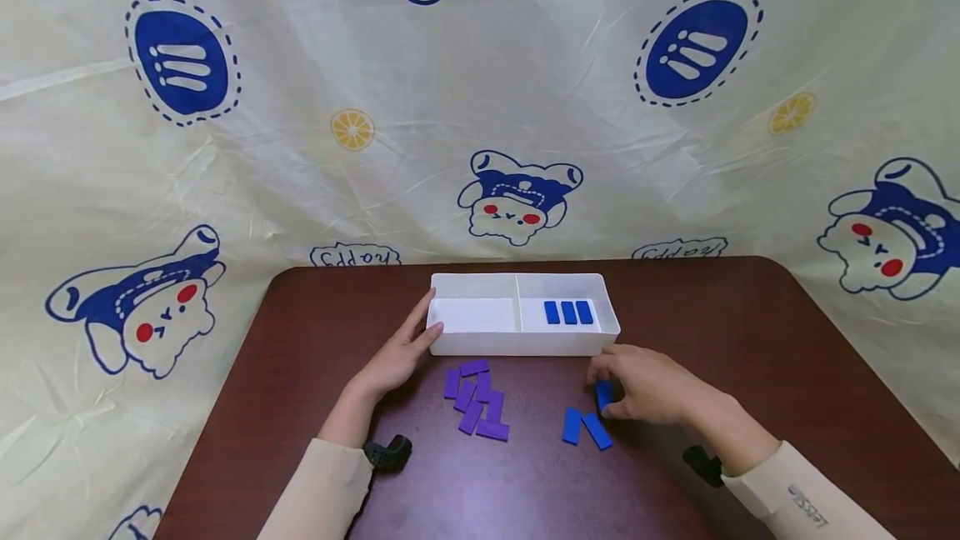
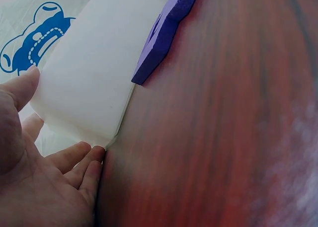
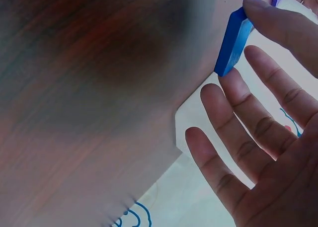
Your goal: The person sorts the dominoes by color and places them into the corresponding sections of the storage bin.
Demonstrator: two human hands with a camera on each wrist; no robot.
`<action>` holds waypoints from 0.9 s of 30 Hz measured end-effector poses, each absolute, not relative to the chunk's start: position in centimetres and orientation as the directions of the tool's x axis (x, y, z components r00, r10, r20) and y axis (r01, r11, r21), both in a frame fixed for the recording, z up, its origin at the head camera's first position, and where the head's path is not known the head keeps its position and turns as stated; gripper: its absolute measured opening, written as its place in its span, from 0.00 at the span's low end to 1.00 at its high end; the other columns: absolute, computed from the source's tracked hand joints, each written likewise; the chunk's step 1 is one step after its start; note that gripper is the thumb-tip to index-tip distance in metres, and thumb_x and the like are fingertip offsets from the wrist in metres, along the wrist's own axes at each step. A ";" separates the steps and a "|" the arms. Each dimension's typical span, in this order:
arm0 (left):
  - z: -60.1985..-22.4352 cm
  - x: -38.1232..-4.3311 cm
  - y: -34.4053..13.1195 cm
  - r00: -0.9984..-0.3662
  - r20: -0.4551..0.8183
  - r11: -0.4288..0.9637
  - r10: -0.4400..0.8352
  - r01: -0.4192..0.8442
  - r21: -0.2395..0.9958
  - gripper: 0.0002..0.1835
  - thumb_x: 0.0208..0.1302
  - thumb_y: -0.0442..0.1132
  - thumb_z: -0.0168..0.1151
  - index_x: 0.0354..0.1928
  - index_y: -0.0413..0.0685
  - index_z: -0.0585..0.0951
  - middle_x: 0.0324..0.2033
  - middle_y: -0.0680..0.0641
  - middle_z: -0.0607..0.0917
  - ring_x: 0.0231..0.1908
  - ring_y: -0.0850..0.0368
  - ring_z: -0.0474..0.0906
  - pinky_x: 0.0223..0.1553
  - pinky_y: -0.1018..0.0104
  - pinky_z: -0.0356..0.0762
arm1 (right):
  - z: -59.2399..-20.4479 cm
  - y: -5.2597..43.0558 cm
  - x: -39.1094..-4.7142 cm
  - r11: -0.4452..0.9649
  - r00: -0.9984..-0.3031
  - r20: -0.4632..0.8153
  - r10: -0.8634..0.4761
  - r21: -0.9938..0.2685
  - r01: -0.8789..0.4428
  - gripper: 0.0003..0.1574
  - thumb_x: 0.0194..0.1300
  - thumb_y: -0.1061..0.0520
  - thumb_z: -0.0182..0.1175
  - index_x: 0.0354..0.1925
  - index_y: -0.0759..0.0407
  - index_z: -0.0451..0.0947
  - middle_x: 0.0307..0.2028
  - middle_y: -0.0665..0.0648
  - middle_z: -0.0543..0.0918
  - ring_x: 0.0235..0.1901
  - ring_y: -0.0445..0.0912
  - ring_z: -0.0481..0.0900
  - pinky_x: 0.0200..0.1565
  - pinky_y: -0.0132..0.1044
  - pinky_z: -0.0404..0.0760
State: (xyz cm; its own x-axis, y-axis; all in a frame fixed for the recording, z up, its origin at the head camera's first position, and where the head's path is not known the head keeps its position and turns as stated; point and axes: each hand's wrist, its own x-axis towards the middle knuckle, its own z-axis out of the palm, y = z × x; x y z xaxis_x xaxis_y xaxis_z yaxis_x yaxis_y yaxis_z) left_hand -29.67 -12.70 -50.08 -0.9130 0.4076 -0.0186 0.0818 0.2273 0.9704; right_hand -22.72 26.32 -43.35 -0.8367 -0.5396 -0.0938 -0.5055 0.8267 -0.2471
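My left hand point(image 1: 393, 361) rests against the left end of a white two-compartment box point(image 1: 510, 345). In the left wrist view its thumb lies near the rim and the other fingertips touch the lower corner. Just in front of the box's right end, my right hand point(image 1: 652, 384) pinches a blue rectangular tile point(image 1: 603, 396) between thumb and fingers. The right wrist view shows this blue tile point(image 3: 231, 45) tilted, with the thumb at its upper end and a fingertip at its lower end. Two more blue tiles point(image 1: 572, 426) lie beside that hand.
Three blue tiles point(image 1: 569, 312) lie in a row in the box's right compartment. Several purple tiles point(image 1: 470, 417) lie loosely grouped before the box's left half. The brown table point(image 1: 300, 307) ends behind the box at a printed cloth point(image 1: 420, 198).
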 end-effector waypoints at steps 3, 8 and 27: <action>-50.2 -29.6 -12.7 -0.912 -0.021 0.224 0.409 0.078 0.971 0.37 0.82 0.51 0.50 0.84 0.72 0.45 0.84 0.49 0.44 0.83 0.48 0.37 0.80 0.40 0.42 | -43.1 26.3 -22.7 0.822 -0.833 -0.085 -0.547 -0.239 -0.516 0.20 0.51 0.51 0.81 0.42 0.44 0.85 0.41 0.43 0.81 0.40 0.41 0.78 0.43 0.42 0.80; -50.1 -29.5 -12.7 -0.916 -0.016 0.229 0.401 0.083 0.970 0.37 0.82 0.52 0.50 0.83 0.73 0.46 0.84 0.50 0.44 0.83 0.49 0.37 0.80 0.40 0.41 | -42.4 26.0 -22.9 0.820 -0.830 -0.063 -0.554 -0.216 -0.530 0.20 0.51 0.50 0.81 0.42 0.42 0.85 0.40 0.41 0.80 0.39 0.40 0.76 0.42 0.41 0.79; -50.4 -29.6 -12.6 -0.913 0.003 0.212 0.408 0.098 0.972 0.36 0.82 0.50 0.50 0.83 0.73 0.47 0.83 0.49 0.47 0.82 0.49 0.41 0.81 0.43 0.44 | -37.8 24.0 -25.6 0.839 -0.857 -0.026 -0.514 -0.224 -0.496 0.15 0.53 0.49 0.81 0.38 0.45 0.85 0.43 0.48 0.85 0.44 0.49 0.82 0.47 0.46 0.82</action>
